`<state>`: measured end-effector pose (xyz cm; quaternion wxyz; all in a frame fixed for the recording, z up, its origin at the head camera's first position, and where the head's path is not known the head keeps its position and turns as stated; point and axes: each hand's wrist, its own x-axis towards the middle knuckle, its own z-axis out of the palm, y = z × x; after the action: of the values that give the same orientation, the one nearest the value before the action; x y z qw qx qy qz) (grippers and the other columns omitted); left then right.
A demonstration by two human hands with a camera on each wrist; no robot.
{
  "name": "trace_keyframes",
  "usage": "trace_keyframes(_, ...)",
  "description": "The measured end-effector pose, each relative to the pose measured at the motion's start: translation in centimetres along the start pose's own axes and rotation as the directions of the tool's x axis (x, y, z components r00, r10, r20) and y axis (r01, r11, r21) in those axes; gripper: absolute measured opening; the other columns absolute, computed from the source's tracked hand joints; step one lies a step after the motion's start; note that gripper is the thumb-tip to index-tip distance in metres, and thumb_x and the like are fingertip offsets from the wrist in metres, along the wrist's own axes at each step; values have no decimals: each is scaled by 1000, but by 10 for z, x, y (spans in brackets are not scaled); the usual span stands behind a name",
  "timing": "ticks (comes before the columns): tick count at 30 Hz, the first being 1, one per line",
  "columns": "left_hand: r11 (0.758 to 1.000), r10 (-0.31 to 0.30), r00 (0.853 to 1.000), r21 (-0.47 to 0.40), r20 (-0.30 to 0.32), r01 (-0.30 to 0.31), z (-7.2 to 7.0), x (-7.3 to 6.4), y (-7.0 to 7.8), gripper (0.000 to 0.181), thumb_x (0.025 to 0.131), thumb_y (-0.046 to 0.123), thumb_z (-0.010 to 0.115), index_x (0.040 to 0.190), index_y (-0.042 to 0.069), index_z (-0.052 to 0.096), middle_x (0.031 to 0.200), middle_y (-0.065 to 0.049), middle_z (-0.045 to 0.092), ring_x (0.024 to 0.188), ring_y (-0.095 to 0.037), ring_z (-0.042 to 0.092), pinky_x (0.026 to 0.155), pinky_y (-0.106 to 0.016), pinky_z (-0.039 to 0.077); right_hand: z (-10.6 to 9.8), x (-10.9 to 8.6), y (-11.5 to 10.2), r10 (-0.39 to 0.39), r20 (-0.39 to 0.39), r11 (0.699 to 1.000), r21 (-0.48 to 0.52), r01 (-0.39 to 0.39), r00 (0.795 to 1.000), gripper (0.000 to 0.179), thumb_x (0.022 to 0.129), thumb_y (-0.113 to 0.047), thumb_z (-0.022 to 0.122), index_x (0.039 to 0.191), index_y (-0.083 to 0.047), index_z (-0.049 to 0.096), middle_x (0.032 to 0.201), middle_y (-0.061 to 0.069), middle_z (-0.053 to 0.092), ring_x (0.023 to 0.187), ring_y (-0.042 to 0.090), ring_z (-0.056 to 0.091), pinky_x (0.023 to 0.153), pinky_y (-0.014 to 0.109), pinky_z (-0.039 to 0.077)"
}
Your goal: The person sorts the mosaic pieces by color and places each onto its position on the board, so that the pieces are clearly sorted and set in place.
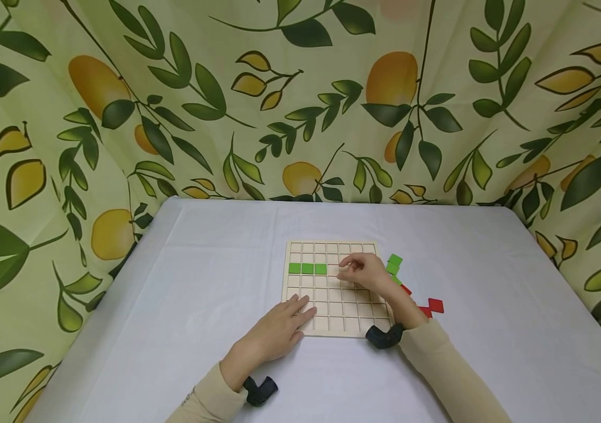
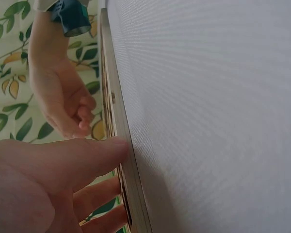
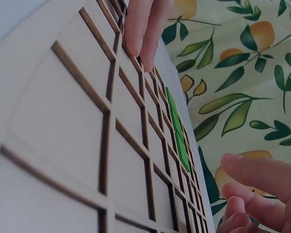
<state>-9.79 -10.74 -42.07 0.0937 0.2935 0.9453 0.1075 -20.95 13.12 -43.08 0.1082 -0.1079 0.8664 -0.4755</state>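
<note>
A light wooden grid board (image 1: 350, 324) lies on the table, its square cells divided by grooves. Three green square tiles (image 1: 308, 268) sit side by side in one row, starting at the left edge. My left hand (image 1: 276, 332) rests at the board's near left corner. Its fingers lie over the surface, and its thumb (image 2: 94, 153) touches the side edge. Over the right half of the board hovers my right hand (image 1: 368, 273), fingers loosely bent. In the right wrist view a gap shows between thumb and fingers (image 3: 252, 194), with no tile in it.
Right of the board lie loose green tiles (image 1: 394, 261) and red tiles (image 1: 436, 305), partly hidden by the right forearm. A white cloth (image 1: 215, 252) covers the table. A leaf-and-fruit patterned curtain (image 1: 300, 117) hangs behind and at both sides. Each wrist wears a dark camera.
</note>
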Motion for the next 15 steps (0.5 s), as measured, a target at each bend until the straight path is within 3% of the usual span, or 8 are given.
trace_keyframes(15, 1000, 1, 1000, -7, -4, -1, -1, -1, 1, 48, 97, 19, 55, 144, 13, 46, 154, -12, 40, 144, -31, 38, 117, -46, 37, -15, -12, 7, 1, 11, 1000, 23, -1, 1000, 29, 83, -13, 73, 105, 6, 66, 72, 1, 55, 61, 9, 45, 50, 18, 39)
